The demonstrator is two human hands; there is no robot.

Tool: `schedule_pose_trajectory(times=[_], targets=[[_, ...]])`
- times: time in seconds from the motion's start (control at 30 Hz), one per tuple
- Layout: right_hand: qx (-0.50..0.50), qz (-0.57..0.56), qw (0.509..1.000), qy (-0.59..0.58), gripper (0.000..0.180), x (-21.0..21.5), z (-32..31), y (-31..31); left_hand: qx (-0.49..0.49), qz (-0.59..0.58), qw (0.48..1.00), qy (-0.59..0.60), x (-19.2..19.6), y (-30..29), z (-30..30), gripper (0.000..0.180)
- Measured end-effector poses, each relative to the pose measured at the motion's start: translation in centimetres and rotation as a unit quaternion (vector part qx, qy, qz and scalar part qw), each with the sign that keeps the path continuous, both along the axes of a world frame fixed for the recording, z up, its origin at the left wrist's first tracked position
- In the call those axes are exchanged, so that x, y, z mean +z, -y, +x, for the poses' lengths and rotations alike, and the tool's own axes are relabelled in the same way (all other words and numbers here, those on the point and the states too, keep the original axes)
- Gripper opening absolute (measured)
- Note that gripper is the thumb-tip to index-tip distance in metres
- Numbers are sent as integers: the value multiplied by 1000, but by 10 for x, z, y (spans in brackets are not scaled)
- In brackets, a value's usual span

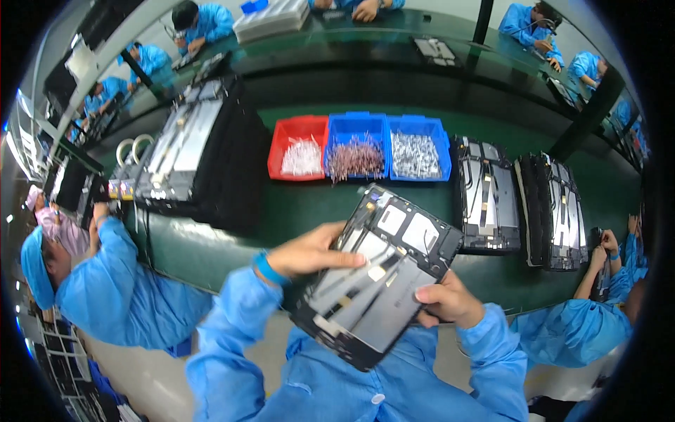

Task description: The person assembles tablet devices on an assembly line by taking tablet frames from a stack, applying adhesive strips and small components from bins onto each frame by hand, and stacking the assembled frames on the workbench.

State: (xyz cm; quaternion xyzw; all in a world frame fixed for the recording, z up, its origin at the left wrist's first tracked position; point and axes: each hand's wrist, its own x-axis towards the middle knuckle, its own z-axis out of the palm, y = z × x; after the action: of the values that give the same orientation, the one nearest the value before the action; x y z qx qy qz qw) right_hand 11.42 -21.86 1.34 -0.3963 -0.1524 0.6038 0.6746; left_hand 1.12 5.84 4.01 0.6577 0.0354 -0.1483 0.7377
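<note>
Black rectangular tablet chassis, inner side up point(376, 271) | held above green desk's point(302, 211) near edge | right hand point(450, 302) grasping its lower corner, left hand's point(309, 253) fingers pressing flat | we judge: seating step; next needs firm, even pressure.

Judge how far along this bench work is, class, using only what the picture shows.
Looks done: nothing can be confirmed. In hand: the open tablet frame, left hand on top, right hand at its edge. Left: more frames wait on the bench beside three parts bins.
</note>
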Motion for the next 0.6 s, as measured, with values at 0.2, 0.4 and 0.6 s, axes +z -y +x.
schedule_pose_trajectory(times=[0.2,0.4,0.6], targets=[[-181,-47,979,-78,34,-24,-82,-17,-8,384,919,95,-20,-9,15,59],[-178,-19,977,-115,35,-2,-86,-21,31,409,906,102,-19,7,22,23],[-129,-5,986,-104,35,2,-84,-22,37,432,881,191,-29,11,20,34]])
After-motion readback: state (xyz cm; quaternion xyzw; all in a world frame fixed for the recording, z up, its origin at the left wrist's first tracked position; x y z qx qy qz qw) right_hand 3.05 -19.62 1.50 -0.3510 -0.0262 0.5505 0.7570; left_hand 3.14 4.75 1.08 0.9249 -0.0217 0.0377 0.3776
